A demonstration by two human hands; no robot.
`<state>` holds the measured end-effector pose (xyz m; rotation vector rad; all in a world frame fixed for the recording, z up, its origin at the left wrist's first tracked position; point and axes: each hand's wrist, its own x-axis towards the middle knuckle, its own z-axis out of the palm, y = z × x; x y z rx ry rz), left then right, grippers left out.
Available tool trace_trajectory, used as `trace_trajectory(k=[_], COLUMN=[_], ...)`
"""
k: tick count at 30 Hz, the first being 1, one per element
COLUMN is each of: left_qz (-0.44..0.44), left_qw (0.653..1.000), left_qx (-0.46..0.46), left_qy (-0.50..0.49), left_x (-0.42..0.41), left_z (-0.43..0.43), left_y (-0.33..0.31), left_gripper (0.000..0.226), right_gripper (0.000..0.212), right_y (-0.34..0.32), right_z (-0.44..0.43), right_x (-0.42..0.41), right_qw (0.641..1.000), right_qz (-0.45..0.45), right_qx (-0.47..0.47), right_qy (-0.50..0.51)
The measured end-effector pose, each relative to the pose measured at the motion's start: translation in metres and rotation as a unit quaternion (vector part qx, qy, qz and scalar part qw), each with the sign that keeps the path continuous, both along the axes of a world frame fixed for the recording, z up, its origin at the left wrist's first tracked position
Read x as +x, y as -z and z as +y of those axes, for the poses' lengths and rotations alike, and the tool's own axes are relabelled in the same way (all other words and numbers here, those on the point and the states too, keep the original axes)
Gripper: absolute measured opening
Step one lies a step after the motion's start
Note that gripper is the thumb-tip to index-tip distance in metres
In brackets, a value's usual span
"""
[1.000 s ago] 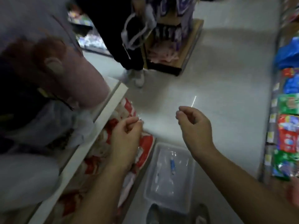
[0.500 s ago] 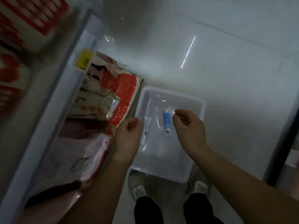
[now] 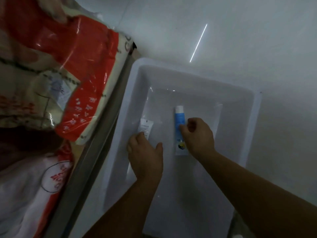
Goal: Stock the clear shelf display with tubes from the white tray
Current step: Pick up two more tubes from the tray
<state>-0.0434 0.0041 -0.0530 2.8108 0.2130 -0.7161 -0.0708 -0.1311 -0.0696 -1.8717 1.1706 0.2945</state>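
The white tray (image 3: 197,74) lies on the pale floor below me. Two tubes rest in it: a white tube (image 3: 145,127) on the left and a blue-and-white tube (image 3: 179,120) in the middle. My left hand (image 3: 145,157) is down over the white tube's near end, fingers curled onto it, thumb spread out. My right hand (image 3: 199,136) pinches the blue-and-white tube at its middle, with the tube still flat on the tray bottom. The clear shelf display is out of view.
A low shelf edge (image 3: 101,152) runs diagonally along the tray's left side. Large red-and-white bags (image 3: 82,83) lie stacked on that shelf. Pale floor (image 3: 257,40) stretches beyond the tray to the right and far side.
The view has swung from the aisle down to the tray. Both hands dropped from chest height into the tray, each onto a tube.
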Motion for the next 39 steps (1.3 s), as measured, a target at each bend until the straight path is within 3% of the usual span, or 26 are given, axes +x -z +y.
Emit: trace_trajectory(k=[4,9,13,16,18,21,25,27,29,32,36,39], left_qz=[-0.033,-0.027,-0.013,-0.019,0.007,0.049,0.118,0.139,0.159,0.195,0.237,0.166], left_qw=[0.998,0.997,1.000,0.995,0.960,0.867,0.772,0.744,0.732,0.744,0.778,0.879], left_qx=[0.053,0.071,0.025,-0.085,-0.233,-0.387,-0.449,-0.465,-0.474,-0.478,-0.488,-0.417], left_qy=[0.005,0.012,0.000,-0.056,-0.156,-0.310,-0.435,-0.459,-0.462,-0.424,-0.316,-0.159], left_x=[-0.004,0.004,0.010,0.017,0.023,0.031,0.030,0.027,0.025,0.030,0.046,0.056], left_z=[-0.008,-0.013,-0.012,-0.015,-0.019,-0.025,-0.023,-0.022,-0.021,-0.016,-0.011,-0.014], left_y=[0.014,0.020,0.018,0.013,0.006,0.000,0.009,0.008,0.003,-0.001,-0.014,-0.031], left_gripper=[0.079,0.062,0.057,0.064,0.057,0.024,0.025,0.032,0.039,0.038,0.043,0.061], right_gripper=[0.051,0.044,0.038,0.037,0.038,0.039,0.043,0.041,0.042,0.050,0.040,0.035], right_y=[0.014,0.011,0.006,0.003,0.002,0.001,-0.005,-0.012,-0.015,-0.015,-0.021,-0.027], right_z=[0.010,0.014,0.004,-0.003,-0.005,-0.006,0.002,0.012,0.021,0.022,0.010,0.004], right_x=[0.003,0.000,-0.012,-0.021,-0.026,-0.030,-0.037,-0.037,-0.036,-0.029,-0.015,-0.011], right_qw=[1.000,0.999,0.998,0.998,0.998,0.998,0.993,0.991,0.989,0.976,0.976,0.977], right_qz=[-0.009,0.017,0.038,0.046,0.051,0.046,0.015,-0.020,-0.036,-0.033,-0.043,-0.056], right_qx=[-0.002,0.000,0.019,0.003,-0.013,-0.022,-0.114,-0.135,-0.124,-0.081,0.050,0.063], right_qy=[-0.015,-0.028,-0.041,-0.044,-0.043,-0.040,-0.028,-0.010,-0.072,-0.199,-0.208,-0.194])
